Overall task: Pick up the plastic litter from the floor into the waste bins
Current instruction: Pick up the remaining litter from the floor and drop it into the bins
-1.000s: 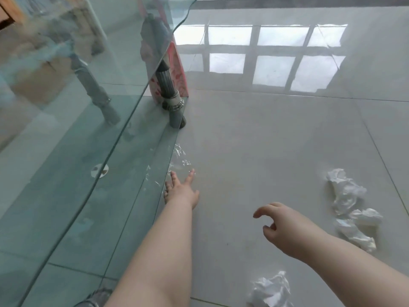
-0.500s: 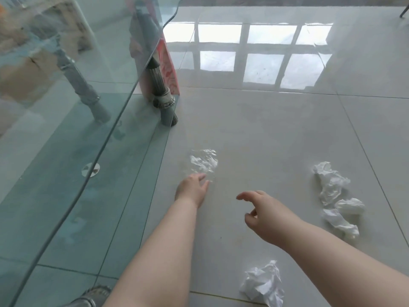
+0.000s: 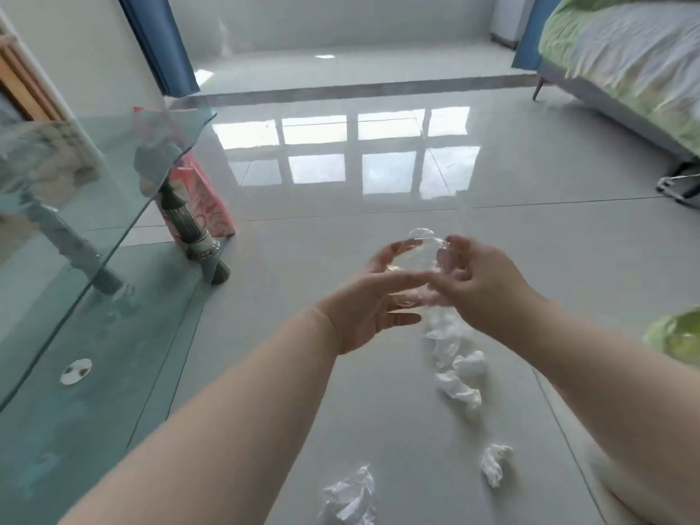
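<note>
A crumpled piece of clear plastic film (image 3: pixel 414 255) is held up in front of me, above the floor. My left hand (image 3: pixel 373 301) cups it from the left with thumb and fingers curled round it. My right hand (image 3: pixel 479 282) pinches its right side. Several crumpled white litter pieces lie on the grey tiled floor (image 3: pixel 511 229): a cluster (image 3: pixel 460 377) below my hands, one (image 3: pixel 494 467) further down and one (image 3: pixel 350 498) near the bottom edge. No waste bin is in view.
A glass table (image 3: pixel 94 206) with a metal leg (image 3: pixel 197 236) stands at the left. A pink bag (image 3: pixel 212 210) leans behind the leg. A bed (image 3: pixel 625 70) with a green cover is at the upper right. Blue curtains (image 3: pixel 159 43) hang at the back.
My left hand took the clear plastic from the floor beside the table and lifted it. My right hand came over and took hold of it too. The view has risen to show the room.
</note>
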